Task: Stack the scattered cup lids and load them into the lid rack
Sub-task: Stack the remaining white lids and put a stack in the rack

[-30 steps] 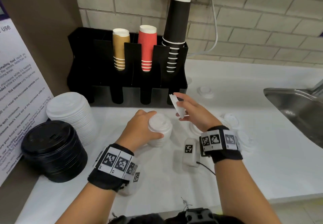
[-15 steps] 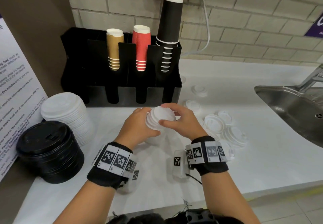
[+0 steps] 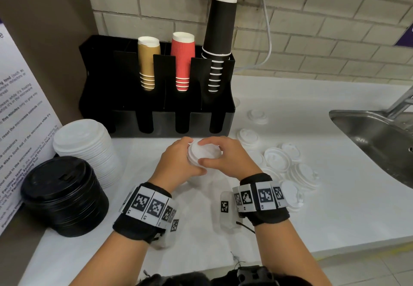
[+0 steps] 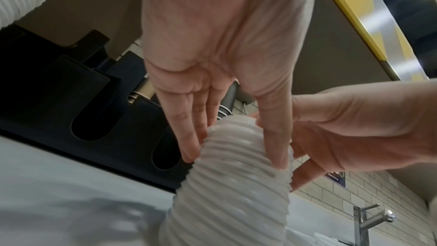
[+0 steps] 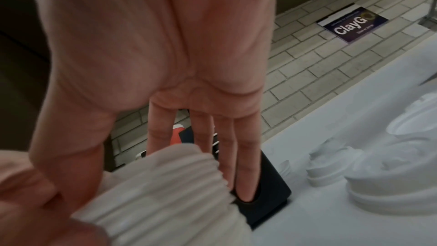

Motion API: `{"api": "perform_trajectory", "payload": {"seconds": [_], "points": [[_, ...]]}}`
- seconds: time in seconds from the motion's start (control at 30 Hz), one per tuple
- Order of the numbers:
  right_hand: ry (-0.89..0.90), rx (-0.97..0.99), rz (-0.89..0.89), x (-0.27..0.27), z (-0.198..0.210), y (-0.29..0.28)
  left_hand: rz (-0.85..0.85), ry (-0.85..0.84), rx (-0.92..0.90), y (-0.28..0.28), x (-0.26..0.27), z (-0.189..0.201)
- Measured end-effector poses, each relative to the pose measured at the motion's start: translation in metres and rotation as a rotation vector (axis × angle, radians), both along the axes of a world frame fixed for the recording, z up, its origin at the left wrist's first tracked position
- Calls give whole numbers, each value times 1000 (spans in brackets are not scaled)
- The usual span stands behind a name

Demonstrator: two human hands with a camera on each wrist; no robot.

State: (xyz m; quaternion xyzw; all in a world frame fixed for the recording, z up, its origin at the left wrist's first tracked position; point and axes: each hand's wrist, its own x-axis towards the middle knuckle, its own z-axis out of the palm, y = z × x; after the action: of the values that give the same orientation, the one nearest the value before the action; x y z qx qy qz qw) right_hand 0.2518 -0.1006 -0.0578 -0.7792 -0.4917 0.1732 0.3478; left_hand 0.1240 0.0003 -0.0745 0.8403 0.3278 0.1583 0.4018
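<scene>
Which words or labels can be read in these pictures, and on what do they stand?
"ClayGo": purple wall sign; its smaller lines are too blurred.
"five minutes", "microwave": white notice at left; the rest reads only in fragments.
Wristband tags: square codes, no words.
Lids and cups: no text visible.

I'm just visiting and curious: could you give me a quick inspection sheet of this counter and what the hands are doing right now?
Surface: white counter, a steel sink set in at the right.
Job's things: tall lid stack standing on the counter; loose white lids scattered right of it; black rack holding gold, red and black cups, lower slots dark.
Clutter: large white lid pile and black lid pile at the left.
Grips: left hand holds the stack's side; right hand holds its top.
Cables: white cable down the brick wall.
Surroundings: notice board at the left, tap by the sink.
</scene>
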Motion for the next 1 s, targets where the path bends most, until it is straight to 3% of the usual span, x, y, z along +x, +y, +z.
{"api": "perform_trajectory", "payload": {"seconds": [0.3, 0.4, 0.47, 0.53, 0.6, 0.7, 0.8, 0.9, 1.0], "points": [[-83, -110, 5, -4, 4, 6, -57, 24, 4, 2, 2, 3], [26, -131, 43, 5, 1, 2, -64, 24, -5, 4, 4, 3], [123, -141, -37, 21, 2, -3, -57, 41, 4, 6, 5, 4], [12, -273, -171, 44, 6, -6, -55, 59, 9, 8, 7, 3], [-176, -532, -243, 63, 10, -8, -54, 65, 5, 8, 8, 2], [-253, -840, -235, 76, 16, -7, -50, 74, -6, 8, 9, 1], [-271, -966, -158, 78, 19, -2, -53, 74, -15, 9, 10, 2], [-252, -896, -125, 79, 18, 0, -53, 69, -29, 9, 10, 2], [-90, -563, -191, 82, 16, -2, -57, 56, -43, 9, 8, 3]]}}
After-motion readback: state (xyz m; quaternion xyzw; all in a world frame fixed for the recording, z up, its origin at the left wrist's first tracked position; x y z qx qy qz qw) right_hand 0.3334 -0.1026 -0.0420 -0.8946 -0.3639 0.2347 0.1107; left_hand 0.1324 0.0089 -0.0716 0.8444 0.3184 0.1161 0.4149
